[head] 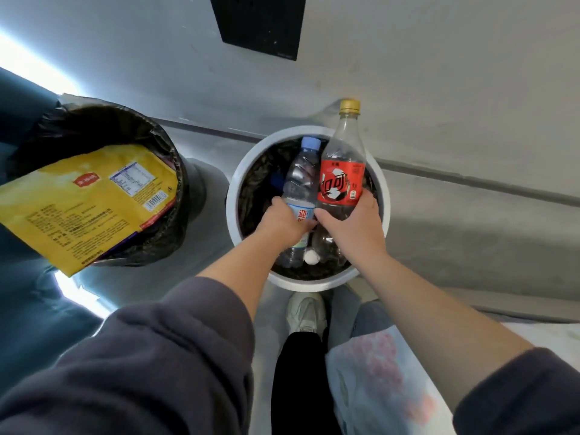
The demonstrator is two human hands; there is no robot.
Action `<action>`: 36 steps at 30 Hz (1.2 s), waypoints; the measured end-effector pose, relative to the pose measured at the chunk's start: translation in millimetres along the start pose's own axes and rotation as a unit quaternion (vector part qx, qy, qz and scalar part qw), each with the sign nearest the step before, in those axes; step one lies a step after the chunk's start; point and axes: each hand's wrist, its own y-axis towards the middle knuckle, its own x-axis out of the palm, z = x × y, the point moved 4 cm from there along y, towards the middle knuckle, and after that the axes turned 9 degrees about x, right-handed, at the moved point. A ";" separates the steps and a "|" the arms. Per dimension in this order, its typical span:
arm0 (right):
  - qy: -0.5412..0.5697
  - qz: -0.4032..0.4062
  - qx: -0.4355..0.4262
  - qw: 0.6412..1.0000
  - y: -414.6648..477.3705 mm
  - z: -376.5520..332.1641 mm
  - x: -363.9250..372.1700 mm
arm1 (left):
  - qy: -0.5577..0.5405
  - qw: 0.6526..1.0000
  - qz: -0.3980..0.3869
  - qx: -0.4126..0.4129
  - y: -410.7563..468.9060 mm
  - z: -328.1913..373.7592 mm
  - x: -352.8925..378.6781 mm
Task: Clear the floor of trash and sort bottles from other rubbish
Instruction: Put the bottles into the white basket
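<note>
Gripping w/ both: on head cam I see left hand (287, 222) wrapped round water bottle (301, 177), right hand (354, 226) round red-label cola bottle (342, 180), both over white bin (310, 284). Yellow wrapper (84, 199) sits atop black-lined bin (94, 120) at left.

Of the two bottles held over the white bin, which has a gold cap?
The red-label bottle in the right hand. The smaller bottle in the left hand has a pale blue cap.

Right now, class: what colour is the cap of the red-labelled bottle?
Gold. The cap of the red-labelled bottle shows best in the head view.
</note>
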 end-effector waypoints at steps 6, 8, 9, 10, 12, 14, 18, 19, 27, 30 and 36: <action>-0.036 -0.035 -0.027 0.998 -0.4 1.7 -6.1 | 0.212 0.977 -0.025 -0.013 8.3 -5.5 -2.9; -0.034 -0.040 -0.021 0.998 -2.2 0.9 -6.6 | 0.189 0.982 -0.025 0.008 6.7 -5.0 -2.5; -0.031 -0.042 -0.019 0.998 -3.7 -0.1 -6.2 | 0.202 0.978 -0.040 0.021 5.5 -5.7 -2.0; -0.028 -0.045 -0.020 0.998 -5.4 -1.5 -5.3 | 0.242 0.967 -0.069 0.039 2.8 -5.5 -2.2; -0.027 -0.049 -0.018 0.998 -7.4 -3.0 -3.7 | 0.305 0.944 -0.105 0.076 -0.7 -7.6 -7.4; -0.028 -0.052 -0.010 0.998 -11.7 -2.8 -3.7 | 0.318 0.937 -0.086 0.113 -10.4 -7.7 -20.8; 0.014 -0.066 0.001 0.998 -28.3 -11.7 2.7 | 0.474 0.838 0.059 0.265 -37.0 -11.6 -54.8; 0.047 -0.078 0.003 0.996 -32.8 -17.7 8.1 | 0.486 0.831 0.079 0.259 -41.4 -17.1 -63.6; 0.177 -0.060 0.022 0.982 -42.8 -58.9 58.4 | 0.391 0.893 0.047 0.216 -43.3 -51.9 -95.0; 0.194 -0.016 0.043 0.980 -45.0 -65.9 68.6 | 0.405 0.887 0.045 0.220 -42.0 -54.3 -96.8; 0.175 0.019 0.112 0.978 -44.7 -63.8 71.8 | 0.402 0.886 0.039 0.230 -41.6 -54.6 -97.8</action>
